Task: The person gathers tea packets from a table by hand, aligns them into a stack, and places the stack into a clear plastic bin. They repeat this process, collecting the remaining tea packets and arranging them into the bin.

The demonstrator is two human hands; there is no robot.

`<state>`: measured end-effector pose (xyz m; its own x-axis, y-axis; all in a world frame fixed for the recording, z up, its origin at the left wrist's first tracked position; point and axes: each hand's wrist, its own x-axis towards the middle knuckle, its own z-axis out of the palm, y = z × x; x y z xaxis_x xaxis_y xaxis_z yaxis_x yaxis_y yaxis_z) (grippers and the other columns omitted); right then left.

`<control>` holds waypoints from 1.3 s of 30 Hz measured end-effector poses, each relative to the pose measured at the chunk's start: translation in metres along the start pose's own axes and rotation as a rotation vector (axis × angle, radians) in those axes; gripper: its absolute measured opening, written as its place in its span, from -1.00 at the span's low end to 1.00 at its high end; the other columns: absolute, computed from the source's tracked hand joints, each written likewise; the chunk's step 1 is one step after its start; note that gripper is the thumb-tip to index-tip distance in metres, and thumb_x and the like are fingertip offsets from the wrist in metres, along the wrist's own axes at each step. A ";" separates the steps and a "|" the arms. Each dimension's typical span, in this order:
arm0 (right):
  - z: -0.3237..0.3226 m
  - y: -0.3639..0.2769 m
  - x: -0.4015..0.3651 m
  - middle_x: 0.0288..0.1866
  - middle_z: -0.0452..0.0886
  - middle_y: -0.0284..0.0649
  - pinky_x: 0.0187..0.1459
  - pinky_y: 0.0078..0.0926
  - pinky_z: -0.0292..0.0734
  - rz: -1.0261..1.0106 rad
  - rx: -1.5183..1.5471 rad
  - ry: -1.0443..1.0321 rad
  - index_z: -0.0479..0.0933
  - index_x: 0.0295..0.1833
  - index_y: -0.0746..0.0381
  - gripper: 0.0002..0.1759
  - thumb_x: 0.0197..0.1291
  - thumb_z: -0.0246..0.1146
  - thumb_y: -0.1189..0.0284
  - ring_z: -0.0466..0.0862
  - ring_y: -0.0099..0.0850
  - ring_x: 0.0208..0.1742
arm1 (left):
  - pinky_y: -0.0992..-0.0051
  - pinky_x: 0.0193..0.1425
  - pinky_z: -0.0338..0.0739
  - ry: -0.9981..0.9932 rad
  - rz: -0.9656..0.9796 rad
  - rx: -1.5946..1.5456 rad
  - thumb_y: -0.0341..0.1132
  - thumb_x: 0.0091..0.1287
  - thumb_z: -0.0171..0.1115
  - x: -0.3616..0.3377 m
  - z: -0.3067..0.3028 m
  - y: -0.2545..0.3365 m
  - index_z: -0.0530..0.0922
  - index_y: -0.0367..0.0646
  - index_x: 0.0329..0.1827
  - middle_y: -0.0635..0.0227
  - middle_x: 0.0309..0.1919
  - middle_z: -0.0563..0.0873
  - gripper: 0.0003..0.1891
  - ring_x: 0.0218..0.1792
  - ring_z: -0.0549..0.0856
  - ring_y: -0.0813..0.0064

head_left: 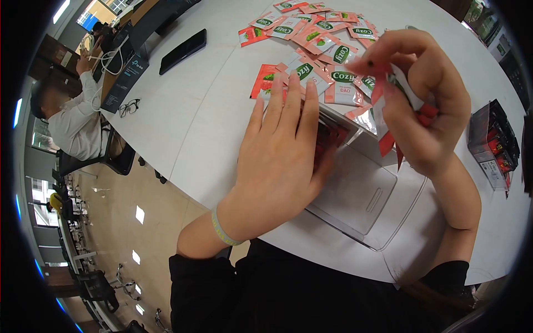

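My left hand (280,150) lies with its fingers stretched out over the far left end of a clear plastic box (355,194). Its thumb reaches into the box, beside red sachets (332,136) standing at that end; part of them is hidden under the hand. Raised above the box's far right side, my right hand (427,100) is closed on a few red and white sachets (408,89). Beyond both hands spreads a loose pile of Cozy tea sachets (343,77), pink, white and red with green labels.
A second clear box (491,145) with dark and red packets stands at the right. On the left of the white table (205,116) are a black phone (183,51), glasses (129,107) and a TP-Link box (126,77). A seated person (78,119) is beyond the left edge.
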<state>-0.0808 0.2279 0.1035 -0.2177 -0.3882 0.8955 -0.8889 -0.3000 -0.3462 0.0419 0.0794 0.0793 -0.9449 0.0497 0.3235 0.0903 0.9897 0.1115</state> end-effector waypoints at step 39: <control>0.002 -0.018 0.001 -0.48 0.62 -0.25 -0.47 -0.34 0.43 0.318 -0.579 -0.901 0.42 0.24 0.24 -0.30 -0.14 0.35 0.50 0.60 -0.26 -0.50 | 0.31 0.04 0.40 0.079 -0.080 -0.054 -0.19 -0.10 0.52 -0.002 -0.008 -0.011 0.24 -0.32 0.41 0.12 0.00 0.59 -0.04 -0.06 0.58 0.15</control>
<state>-0.0643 0.2308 0.1098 -0.3059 -0.9352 0.1782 -0.9494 0.2856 -0.1307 0.0453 0.0677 0.0847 -0.9222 -0.0415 0.3846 0.0349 0.9812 0.1897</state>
